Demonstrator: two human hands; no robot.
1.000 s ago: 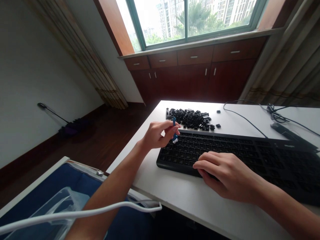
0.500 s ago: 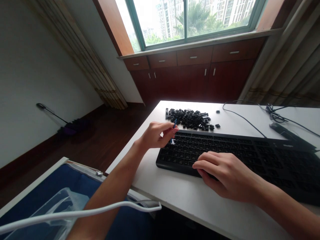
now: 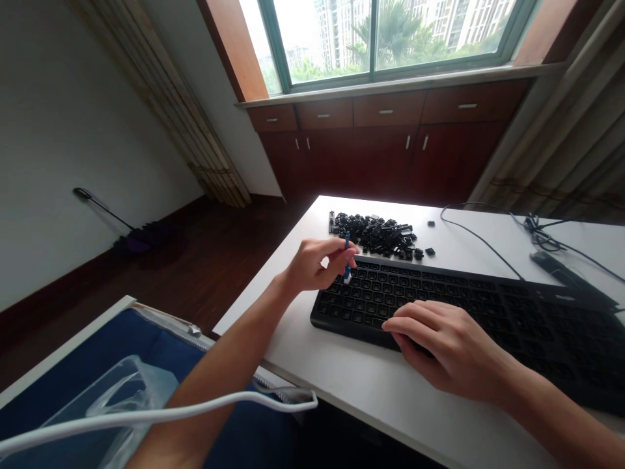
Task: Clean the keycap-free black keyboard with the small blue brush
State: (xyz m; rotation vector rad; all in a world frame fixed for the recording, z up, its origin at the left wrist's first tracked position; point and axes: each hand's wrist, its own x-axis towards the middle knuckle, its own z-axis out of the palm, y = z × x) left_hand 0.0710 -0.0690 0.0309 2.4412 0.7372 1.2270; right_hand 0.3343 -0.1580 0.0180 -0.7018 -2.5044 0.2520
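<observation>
My left hand [image 3: 322, 262] pinches a small blue brush [image 3: 347, 251] between thumb and fingertips. Its white bristles point down onto the upper left keys area of a black keyboard [image 3: 375, 331]. The keycaps are off the keyboard, leaving rows of bare sockets. My right hand [image 3: 444, 345] lies over the keyboard's front edge, fingers on top and thumb at the front side, gripping it. Behind the keyboard is a heap of loose black keycaps [image 3: 374, 233], close to my left fingertips.
A white table [image 3: 312, 365] carries everything. Black cables [image 3: 541, 234] lie at the right rear, and two stray keycaps sit beside the heap. At the lower left are a blue fabric container [image 3: 107, 339] with a clear plastic bag [image 3: 122, 397] and a white curved bar [image 3: 195, 409].
The brush has turned more upright in my left hand, its bristles shifting slightly over the keyboard. My right hand keeps its place on the keyboard edge. The whole view has shifted a little.
</observation>
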